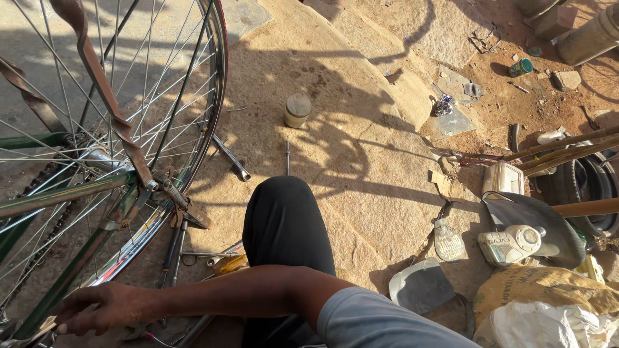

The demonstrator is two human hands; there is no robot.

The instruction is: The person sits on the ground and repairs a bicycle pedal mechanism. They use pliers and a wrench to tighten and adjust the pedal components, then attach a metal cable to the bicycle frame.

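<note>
The right hand (pixel 97 309), fingers loosely curled and open, rests by the green steel bicycle frame (pixel 48 293) under the spoked silver rear wheel (pixel 109 129); best brace that frame firmly; left hand unseen

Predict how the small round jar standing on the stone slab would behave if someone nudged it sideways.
The small jar stands upright and squat, so it would probably slide before tipping. Knocked over, its round body would likely roll on the stone slab. Its weight cannot be judged.
</note>
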